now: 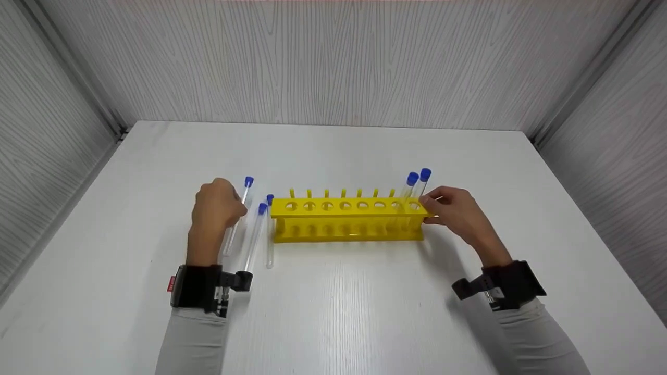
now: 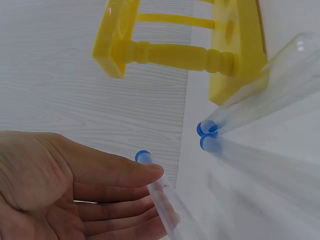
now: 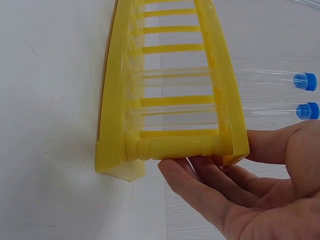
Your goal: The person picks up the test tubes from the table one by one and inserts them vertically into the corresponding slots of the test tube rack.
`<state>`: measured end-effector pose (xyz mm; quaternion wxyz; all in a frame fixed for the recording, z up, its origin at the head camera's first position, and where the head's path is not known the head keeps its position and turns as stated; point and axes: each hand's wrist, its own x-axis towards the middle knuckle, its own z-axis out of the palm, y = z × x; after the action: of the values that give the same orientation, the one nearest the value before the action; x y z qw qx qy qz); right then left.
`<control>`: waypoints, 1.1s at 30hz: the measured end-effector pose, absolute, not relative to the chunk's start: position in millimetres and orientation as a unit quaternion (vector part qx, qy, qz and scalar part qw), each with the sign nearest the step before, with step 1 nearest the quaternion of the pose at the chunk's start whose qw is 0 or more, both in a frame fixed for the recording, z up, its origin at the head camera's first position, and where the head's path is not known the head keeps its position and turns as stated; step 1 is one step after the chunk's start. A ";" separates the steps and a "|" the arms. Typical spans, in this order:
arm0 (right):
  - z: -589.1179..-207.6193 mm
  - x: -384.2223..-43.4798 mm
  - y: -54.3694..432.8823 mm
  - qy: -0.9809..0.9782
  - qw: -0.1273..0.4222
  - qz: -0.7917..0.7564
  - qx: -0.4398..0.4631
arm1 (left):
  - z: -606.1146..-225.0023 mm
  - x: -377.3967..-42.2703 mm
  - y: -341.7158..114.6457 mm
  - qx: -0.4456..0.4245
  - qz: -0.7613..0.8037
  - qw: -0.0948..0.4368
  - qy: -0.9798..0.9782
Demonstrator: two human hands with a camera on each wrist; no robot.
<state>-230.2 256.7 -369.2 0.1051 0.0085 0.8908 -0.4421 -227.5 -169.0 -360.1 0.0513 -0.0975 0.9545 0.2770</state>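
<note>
My left hand (image 1: 216, 205) pinches a clear test tube (image 2: 167, 205) with a blue cap between thumb and fingers, just below the cap. The tube is tilted, its round end toward the front in the head view. At the right end of a yellow test tube rack (image 1: 351, 211), my right hand (image 1: 453, 211) grips the top plate, thumb above and fingers underneath beside the end post (image 3: 175, 147). Two blue-capped test tubes (image 3: 270, 77) stand in the rack's rightmost part. Near its left end, two more capped test tubes (image 1: 255, 237) lie on the table, caps close together.
The white table (image 1: 338, 312) spreads around the rack, with a wood-grain panel (image 1: 333, 62) along its back and side panels (image 1: 615, 104) at left and right. A row of yellow pegs (image 1: 343, 193) rises along the rack's back edge.
</note>
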 end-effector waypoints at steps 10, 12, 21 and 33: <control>-370.3 -232.4 257.4 0.891 0.110 -0.441 0.016 | -340.6 -218.1 -159.2 -0.077 0.273 0.074 0.956; -370.6 -232.8 257.6 0.890 0.110 -0.442 0.015 | -337.7 -216.5 -157.9 -0.068 0.274 0.082 0.956; -370.7 -232.5 257.1 0.887 0.113 -0.447 0.015 | -323.1 -208.4 -148.0 -0.041 0.278 0.098 0.955; -369.9 -231.9 257.0 0.887 0.112 -0.447 0.012 | -311.1 -199.3 -138.0 0.008 0.306 0.074 0.949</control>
<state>-231.9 257.0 -369.9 0.1118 0.0122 0.8872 -0.4475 -199.3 -138.0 -311.1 0.0744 0.0077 0.9490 0.3064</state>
